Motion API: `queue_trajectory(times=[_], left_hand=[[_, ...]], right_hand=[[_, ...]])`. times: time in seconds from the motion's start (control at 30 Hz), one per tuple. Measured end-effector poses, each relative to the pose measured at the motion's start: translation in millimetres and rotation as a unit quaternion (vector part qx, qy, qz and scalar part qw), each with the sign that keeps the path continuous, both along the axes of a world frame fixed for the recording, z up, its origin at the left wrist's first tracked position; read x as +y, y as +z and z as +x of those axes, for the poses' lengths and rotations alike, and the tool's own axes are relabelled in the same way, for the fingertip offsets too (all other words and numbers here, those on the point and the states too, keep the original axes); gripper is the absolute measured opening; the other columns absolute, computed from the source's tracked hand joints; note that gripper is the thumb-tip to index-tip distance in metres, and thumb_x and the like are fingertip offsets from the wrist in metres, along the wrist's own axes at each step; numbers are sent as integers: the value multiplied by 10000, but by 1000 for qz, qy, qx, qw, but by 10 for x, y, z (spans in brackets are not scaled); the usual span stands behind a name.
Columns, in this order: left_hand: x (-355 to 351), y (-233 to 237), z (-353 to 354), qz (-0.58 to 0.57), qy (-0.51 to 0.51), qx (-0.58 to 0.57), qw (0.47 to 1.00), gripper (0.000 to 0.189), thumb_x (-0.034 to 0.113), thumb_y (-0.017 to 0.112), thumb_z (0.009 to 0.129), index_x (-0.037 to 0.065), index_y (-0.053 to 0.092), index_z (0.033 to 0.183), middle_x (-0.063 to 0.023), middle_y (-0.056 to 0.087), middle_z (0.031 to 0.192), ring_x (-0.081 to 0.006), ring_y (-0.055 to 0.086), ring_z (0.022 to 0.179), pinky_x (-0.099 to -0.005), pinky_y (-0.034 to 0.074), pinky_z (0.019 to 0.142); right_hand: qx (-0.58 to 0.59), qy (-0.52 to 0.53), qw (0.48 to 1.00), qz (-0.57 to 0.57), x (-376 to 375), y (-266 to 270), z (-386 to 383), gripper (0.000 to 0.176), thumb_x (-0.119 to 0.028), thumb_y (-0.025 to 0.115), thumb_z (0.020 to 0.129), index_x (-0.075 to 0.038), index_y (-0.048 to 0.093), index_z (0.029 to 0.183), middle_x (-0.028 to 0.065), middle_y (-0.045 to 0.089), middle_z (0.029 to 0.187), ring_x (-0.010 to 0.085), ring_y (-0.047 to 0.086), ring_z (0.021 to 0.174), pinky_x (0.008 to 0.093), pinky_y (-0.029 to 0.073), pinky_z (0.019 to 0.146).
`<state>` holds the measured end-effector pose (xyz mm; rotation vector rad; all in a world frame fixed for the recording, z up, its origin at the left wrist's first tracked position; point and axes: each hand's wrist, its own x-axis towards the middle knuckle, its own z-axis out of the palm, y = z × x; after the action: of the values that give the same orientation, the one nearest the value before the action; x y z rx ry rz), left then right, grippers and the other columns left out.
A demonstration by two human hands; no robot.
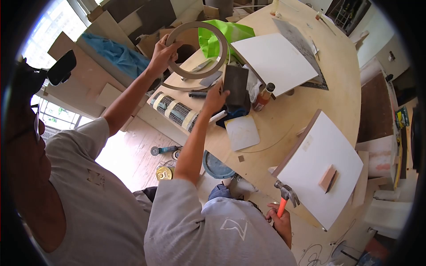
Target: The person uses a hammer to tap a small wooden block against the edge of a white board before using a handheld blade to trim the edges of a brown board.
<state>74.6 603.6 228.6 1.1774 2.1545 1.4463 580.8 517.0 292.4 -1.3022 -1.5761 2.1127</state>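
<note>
A wide table (301,108) with a curved right edge, a hammer (282,205) held up beyond its near side.
The near white panel (330,155) reaches past the table's near edge; a strip of tabletop separates it from the far white panel (273,57). A grey ring (195,75), gripped by a co-worker's hand (165,54), appears above the table's left end. Next to it, the dark block (237,82) meets the left hand (215,99); how firmly its fingers press I cannot tell. The right hand (280,221) is closed round the hammer's orange handle, the head just beside the near panel's corner. A red bottle (262,100) narrows the room between block and far panel.
</note>
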Motion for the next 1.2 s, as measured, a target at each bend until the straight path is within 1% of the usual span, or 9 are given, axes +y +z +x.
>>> queue_trajectory(times=[0.13, 0.27, 0.43, 0.53, 0.63, 0.73, 0.83, 1.0, 1.2], left_hand=[[235, -104, -656, -189, -76, 19, 979, 289, 258, 610, 918, 10, 666, 1056, -222, 678, 885, -397, 639, 853, -424, 476, 784], [243, -433, -648, -4, 69, 131, 989, 255, 217, 562, 895, -7, 680, 912, -231, 661, 814, -423, 626, 818, -483, 479, 784], [-83, -739, -830, -36, 268, 223, 937, 232, 97, 532, 870, -7, 680, 1014, -249, 638, 1034, -416, 581, 1034, -505, 465, 901], [-135, -1051, -1411, -62, 262, 319, 909, 179, 78, 515, 852, -51, 639, 856, -297, 620, 882, -466, 561, 928, -544, 415, 858], [16, -1269, -1820, -133, 300, 391, 860, 318, 127, 475, 871, -20, 604, 1122, -292, 629, 1038, -468, 560, 1061, -512, 446, 911], [189, -1068, -2112, -239, 204, 195, 929, 529, 250, 503, 925, 22, 439, 1397, -288, 513, 1328, -432, 487, 1240, -494, 416, 1005], [336, -871, -2113, -373, 217, 181, 884, 474, 430, 586, 904, 165, 558, 1296, -139, 516, 1385, -346, 482, 1286, -532, 466, 947], [237, -703, -2178, -259, 27, 173, 950, 310, 356, 639, 890, 51, 694, 874, -157, 653, 735, -327, 667, 778, -430, 486, 704], [-781, -356, -1395, -93, 323, 211, 918, 648, 478, 641, 882, -9, 538, 1297, -277, 509, 1291, -392, 463, 1252, -451, 395, 1024]], right_hand=[[-10, -7, 1000, -6, 1, 50, -31, 255, -49, 562, 945, 43, 605, 1179, 63, 612, 720, 116, 553, 631, 251, 460, 608], [-17, -20, 1000, -14, -33, -1, 2, 263, -39, 554, 938, 55, 599, 1180, 66, 613, 719, 119, 553, 632, 259, 461, 614], [-36, -44, 998, -19, -97, 43, -26, 275, -31, 549, 932, 62, 597, 1186, 74, 619, 724, 125, 562, 644, 263, 467, 621], [-59, -42, 997, -27, -84, 54, -18, 276, -33, 553, 929, 56, 605, 1185, 73, 624, 731, 126, 569, 656, 262, 473, 634], [-86, -27, 995, -42, -65, 76, -32, 268, -39, 562, 925, 43, 621, 1174, 69, 629, 741, 125, 578, 679, 265, 482, 652], [-120, -8, 991, -63, -75, 117, -36, 246, -60, 590, 924, 18, 653, 1149, 58, 640, 780, 123, 592, 729, 272, 497, 702], [-129, 6, 990, -53, -100, 232, -147, 239, -75, 602, 928, 8, 660, 1145, 54, 650, 819, 123, 604, 756, 268, 497, 729], [-143, 22, 989, -41, -63, 250, -303, 227, -69, 597, 934, 4, 660, 1139, 55, 650, 834, 126, 615, 798, 275, 495, 743], [-106, 28, 991, -78, 49, 191, -385, 224, -64, 579, 942, 1, 651, 1144, 57, 645, 824, 132, 602, 785, 281, 487, 750]])
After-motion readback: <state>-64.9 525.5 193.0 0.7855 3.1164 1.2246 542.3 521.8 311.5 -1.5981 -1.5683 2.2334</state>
